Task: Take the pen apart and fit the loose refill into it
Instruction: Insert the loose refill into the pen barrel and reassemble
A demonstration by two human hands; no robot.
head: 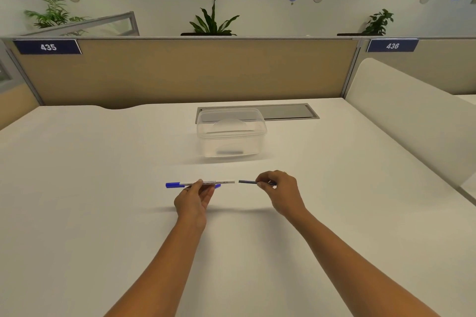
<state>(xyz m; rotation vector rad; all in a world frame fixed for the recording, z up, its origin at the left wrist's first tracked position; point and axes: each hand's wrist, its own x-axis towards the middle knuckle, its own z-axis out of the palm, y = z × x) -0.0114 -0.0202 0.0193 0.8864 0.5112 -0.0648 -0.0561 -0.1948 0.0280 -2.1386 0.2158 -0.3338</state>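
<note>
My left hand (197, 198) pinches a white pen barrel (221, 182) with a blue cap end at its left, held level above the white desk (103, 188). A small blue piece (218, 186) pokes out from under my left fingers. My right hand (280, 192) grips a thin dark refill (247, 182), also level, its left tip a short gap away from the barrel's open right end. The two parts line up end to end and do not touch.
A clear plastic box (230, 134) with a lid stands on the desk behind my hands. A grey cable hatch (291, 110) lies behind it. A tan partition (193, 72) closes the back, and a white divider (412, 116) borders the right.
</note>
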